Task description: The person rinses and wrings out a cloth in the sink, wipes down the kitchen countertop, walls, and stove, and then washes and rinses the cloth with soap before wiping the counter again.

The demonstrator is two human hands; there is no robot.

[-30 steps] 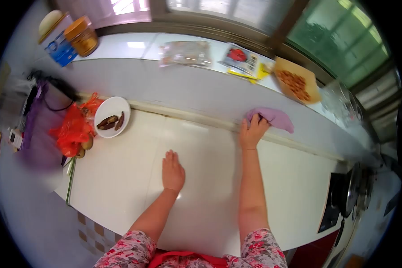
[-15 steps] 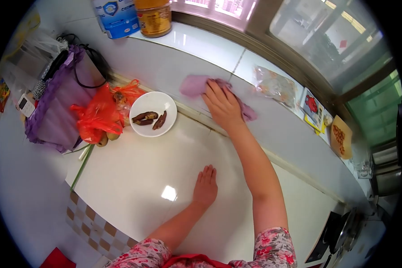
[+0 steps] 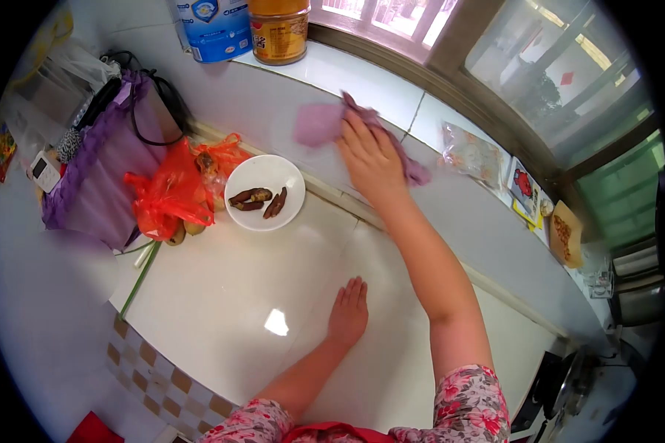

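Observation:
Under the window, my right hand presses a purple cloth against the tiled wall below the sill, with the cloth spreading out on both sides of the fingers. My left hand lies flat on the white countertop, fingers extended and nothing in it. A white plate with several dark reddish-brown pieces stands by the wall, left of my right forearm. Beside the plate sits a red plastic bag with round brownish items partly under it.
A purple-covered object with a cable stands at the left. On the sill are a blue package, an orange-lidded jar, a clear packet and a box of nuts. A pan is at the lower right.
The view has turned toward the left. My right hand has moved the cloth leftward along the wall, then slightly upward. My left hand stays on the countertop.

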